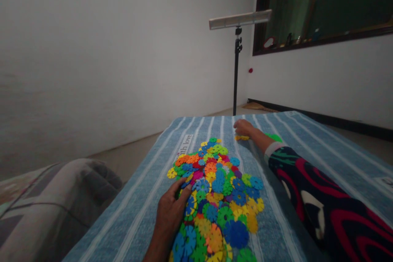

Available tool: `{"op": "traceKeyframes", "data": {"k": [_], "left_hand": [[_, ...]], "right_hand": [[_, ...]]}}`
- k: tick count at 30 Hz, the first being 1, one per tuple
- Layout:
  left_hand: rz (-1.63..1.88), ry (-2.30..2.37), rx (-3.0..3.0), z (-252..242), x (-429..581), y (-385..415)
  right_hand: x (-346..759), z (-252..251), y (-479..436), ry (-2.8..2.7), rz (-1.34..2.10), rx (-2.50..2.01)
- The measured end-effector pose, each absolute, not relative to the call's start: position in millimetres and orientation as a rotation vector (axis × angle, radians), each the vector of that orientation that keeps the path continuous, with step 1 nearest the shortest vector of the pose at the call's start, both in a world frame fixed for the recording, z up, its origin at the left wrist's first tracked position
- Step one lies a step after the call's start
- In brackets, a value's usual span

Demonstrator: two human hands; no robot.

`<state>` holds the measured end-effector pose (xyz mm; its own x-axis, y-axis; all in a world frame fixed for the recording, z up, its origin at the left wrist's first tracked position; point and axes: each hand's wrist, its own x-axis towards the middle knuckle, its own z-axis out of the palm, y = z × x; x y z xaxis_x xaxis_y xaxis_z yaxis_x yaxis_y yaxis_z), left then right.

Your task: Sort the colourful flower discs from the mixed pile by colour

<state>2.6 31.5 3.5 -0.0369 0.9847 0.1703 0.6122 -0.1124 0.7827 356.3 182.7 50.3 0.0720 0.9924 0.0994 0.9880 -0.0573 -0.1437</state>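
A heap of colourful plastic snowflake discs (215,196) lies on a blue striped cloth (138,213). My left hand (170,208) rests at the heap's left edge, its fingers curled onto a blue disc. My right hand (244,127) reaches far forward past the heap, fingers bent down over a few yellow and orange discs (241,137) on the cloth. A green disc (274,137) lies just right of that wrist. My right sleeve (322,200) is dark with red and green swirls.
A light bar on a black stand (236,69) rises beyond the far edge of the cloth. A grey cushion (52,204) sits at the left. White walls surround, with a dark-framed window (322,4) at the upper right.
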Motion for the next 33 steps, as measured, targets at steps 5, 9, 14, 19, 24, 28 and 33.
{"op": "traceKeyframes", "data": {"k": [5,9,14,19,24,28,33], "left_hand": [[1.012,1.681,1.787,3.3,2.2,32.8],[1.024,1.680,1.792,3.2,1.9,34.3],[1.014,1.694,1.776,4.9,2.6,33.9],[0.999,1.701,1.758,4.1,2.8,33.1],[1.009,1.680,1.769,2.9,3.1,32.5],[0.976,1.692,1.772,3.5,4.2,32.0],[0.956,1.705,1.774,4.5,6.1,31.9]], "right_hand": [[366.7,61.1,165.7,-2.007,0.008,-2.134],[371.2,51.3,153.2,-1.984,0.005,-2.137],[373.5,33.8,152.8,-1.957,0.000,-2.164],[365.1,17.6,158.7,-1.995,0.003,-2.139],[354.9,4.3,160.2,-2.003,-0.024,-2.128],[351.3,1.2,156.9,-1.984,-0.061,-2.118],[351.0,8.3,138.2,-2.008,-0.093,-2.043]]}}
